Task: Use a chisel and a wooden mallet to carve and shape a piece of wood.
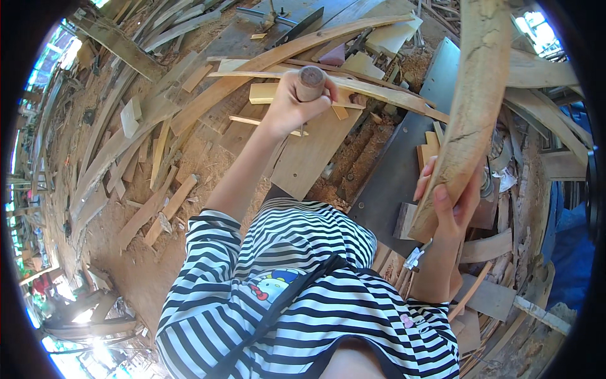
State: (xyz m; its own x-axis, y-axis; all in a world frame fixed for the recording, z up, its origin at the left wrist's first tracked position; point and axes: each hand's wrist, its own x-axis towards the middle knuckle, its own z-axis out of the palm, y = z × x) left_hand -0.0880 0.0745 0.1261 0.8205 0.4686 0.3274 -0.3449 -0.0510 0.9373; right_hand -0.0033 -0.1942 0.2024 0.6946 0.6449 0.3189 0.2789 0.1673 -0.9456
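My left hand [297,107] grips a round brown wooden handle [311,82], seen nearly end-on above a flat pale board [303,158]; what lies at its lower end is mostly hidden by the hand. My right hand [451,205] holds a long, thick curved wooden plank [476,82] with cracks along its face, tilted up toward the top right. A dark metal machine bed [382,180] with a lighter grey plate lies between the hands, beside a recess with sawdust.
Curved strips and offcuts [164,208] lie over the sawdusty ground at left. More strips [353,88] and a long metal blade [300,28] lie beyond my left hand. Curved planks [536,120] crowd the right, near blue sheeting [571,252].
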